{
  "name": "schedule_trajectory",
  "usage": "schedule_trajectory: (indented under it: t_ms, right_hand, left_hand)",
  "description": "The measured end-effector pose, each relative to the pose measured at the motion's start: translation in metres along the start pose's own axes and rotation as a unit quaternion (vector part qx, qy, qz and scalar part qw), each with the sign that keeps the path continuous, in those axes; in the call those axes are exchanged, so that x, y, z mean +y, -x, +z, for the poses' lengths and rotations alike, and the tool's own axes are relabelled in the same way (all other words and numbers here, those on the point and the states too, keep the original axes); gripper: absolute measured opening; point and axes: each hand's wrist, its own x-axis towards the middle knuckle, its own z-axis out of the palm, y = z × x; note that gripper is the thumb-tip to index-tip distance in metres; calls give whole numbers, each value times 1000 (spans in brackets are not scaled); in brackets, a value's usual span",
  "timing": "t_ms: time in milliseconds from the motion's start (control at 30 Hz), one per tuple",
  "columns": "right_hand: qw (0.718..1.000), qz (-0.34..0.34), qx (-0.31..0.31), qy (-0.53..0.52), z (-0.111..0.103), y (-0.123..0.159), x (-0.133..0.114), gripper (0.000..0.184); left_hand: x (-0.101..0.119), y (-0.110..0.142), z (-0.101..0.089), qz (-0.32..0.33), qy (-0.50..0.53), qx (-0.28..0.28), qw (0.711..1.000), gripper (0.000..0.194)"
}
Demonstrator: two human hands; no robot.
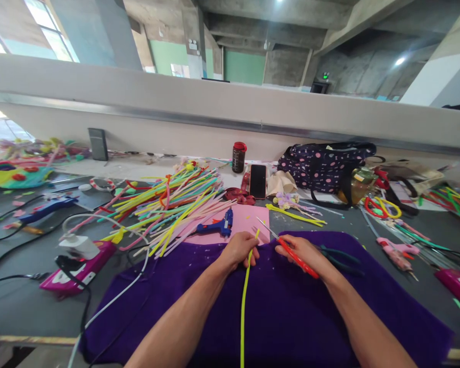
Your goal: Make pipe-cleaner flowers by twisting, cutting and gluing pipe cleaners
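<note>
My left hand (238,249) is closed on a long yellow pipe cleaner (244,312). Its short end sticks up past my fingers, and the rest hangs down toward me over the purple cloth (291,317). In my right hand (299,253) is a pair of scissors with red handles (299,259). The blades point up and to the left, a little to the right of the pipe cleaner's tip and apart from it. Dark green pliers (341,259) lie on the cloth beside my right wrist. Beyond my left hand, a blue glue gun (217,226) rests on a pink sheet (249,217).
Many coloured pipe cleaners (191,197) lie heaped at left centre. A magenta power strip (78,271) with cables sits at left. Behind stand a dark bottle (238,157), a phone (258,181) and a patterned bag (322,166). A pink glue gun (396,253) lies at right.
</note>
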Motion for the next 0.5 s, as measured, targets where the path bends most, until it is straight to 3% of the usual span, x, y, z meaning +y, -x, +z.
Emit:
schedule_trajectory:
  t_ms: [267,500]
  right_hand:
    - [1000,-25,-2,-7,0,7,-4,41]
    - [999,-18,-20,-31,1,9,-11,46]
  left_hand:
    - [7,6,-4,48,71,30,996,30]
    - [11,8,-4,65,97,13,993,33]
